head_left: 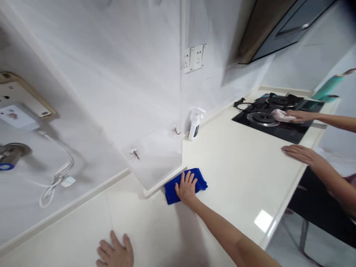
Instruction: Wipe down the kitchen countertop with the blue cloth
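My right hand (pixel 187 188) lies flat with fingers spread on a folded blue cloth (pixel 172 191), pressing it to the white countertop (pixel 230 174). The cloth sits against the foot of the tiled wall corner, its far edge touching the base strip. Lower down and to the left, my left hand (pixel 115 252) rests open on the counter, fingers apart and holding nothing; the frame's bottom edge cuts off its wrist. A white spray bottle (pixel 195 124) stands upright by the wall beyond the cloth.
At right, another person's hand (pixel 296 115) holds a pale cloth (pixel 280 115) on the black gas stove (pixel 289 129); their other hand (pixel 299 152) rests on the counter. A teal object (pixel 326 89) stands behind. Left are a tap (pixel 13 154) and a hanging white cable (pixel 57 180).
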`<action>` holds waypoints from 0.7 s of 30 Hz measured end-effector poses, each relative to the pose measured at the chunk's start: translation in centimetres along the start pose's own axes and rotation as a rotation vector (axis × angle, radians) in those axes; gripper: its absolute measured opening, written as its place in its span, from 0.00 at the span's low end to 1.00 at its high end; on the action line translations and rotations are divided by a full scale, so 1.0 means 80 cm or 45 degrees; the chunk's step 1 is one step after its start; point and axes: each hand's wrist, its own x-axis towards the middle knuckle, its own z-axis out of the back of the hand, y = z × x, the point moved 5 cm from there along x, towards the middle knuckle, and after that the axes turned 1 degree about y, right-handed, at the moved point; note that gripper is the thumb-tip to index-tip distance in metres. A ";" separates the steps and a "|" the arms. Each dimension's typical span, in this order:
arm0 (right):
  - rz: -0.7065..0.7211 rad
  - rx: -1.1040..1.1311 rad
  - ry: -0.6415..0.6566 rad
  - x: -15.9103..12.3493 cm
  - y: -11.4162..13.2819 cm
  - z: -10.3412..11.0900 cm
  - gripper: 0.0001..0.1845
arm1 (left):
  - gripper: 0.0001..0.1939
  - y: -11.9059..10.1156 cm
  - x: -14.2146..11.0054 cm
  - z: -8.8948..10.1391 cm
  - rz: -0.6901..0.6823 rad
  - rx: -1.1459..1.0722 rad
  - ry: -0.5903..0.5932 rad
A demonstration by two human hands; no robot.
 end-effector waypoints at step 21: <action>0.894 0.458 0.215 -0.211 -0.045 0.020 0.43 | 0.46 0.010 0.009 -0.004 0.021 -0.113 0.088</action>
